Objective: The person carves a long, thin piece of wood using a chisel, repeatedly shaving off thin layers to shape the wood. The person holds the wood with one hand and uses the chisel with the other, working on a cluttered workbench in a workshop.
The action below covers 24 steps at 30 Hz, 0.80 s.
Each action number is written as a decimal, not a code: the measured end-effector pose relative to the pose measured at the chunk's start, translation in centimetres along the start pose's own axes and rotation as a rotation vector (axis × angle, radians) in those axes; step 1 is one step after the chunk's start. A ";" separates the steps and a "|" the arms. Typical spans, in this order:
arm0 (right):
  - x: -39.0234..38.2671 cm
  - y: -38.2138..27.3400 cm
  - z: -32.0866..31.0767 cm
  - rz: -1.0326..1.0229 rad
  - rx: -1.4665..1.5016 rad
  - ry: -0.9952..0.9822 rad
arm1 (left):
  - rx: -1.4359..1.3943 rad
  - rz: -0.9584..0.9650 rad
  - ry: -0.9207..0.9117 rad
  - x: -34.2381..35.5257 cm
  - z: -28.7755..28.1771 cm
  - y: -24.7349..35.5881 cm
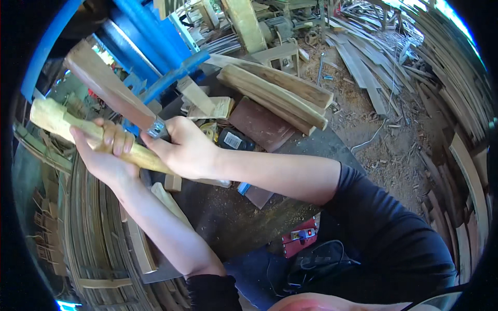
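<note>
A pale yellow wooden piece, thicker at its far left end, slants across the left. My left hand is closed around its middle, fingers over the top. My right hand is closed near its lower end, at the silver collar of a broad brown blade-shaped tool. The blade points up and left, above the wooden piece. The grip inside my right fist is hidden, and I cannot tell whether that hand touches the pale wood.
The dark worktable bears long timber pieces, a brown board, a black bottle-like thing and wood offcuts. Blue machinery rises behind. Planks lie on the littered floor. A red box sits below the table edge.
</note>
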State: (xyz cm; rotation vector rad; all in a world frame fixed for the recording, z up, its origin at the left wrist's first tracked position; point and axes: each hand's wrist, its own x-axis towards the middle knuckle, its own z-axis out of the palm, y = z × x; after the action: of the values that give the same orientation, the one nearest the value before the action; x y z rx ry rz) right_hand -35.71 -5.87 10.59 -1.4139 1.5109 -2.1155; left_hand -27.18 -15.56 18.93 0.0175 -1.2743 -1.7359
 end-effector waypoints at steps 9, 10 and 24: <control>-0.7 -9.5 -3.9 0.038 0.240 -0.278 | 0.361 0.293 0.332 -2.0 3.1 0.0; -0.7 -9.4 -4.4 0.006 0.270 -0.299 | 0.269 0.189 0.373 -3.0 5.3 0.0; 0.6 -9.8 -6.8 -0.271 0.533 0.000 | 0.293 0.249 0.230 -2.3 5.3 -1.8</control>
State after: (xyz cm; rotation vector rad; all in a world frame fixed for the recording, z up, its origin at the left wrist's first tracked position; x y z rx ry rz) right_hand -37.77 2.68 18.69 -1.4593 0.6901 -2.4181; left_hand -29.76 -10.06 18.88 0.2134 -1.2883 -1.2866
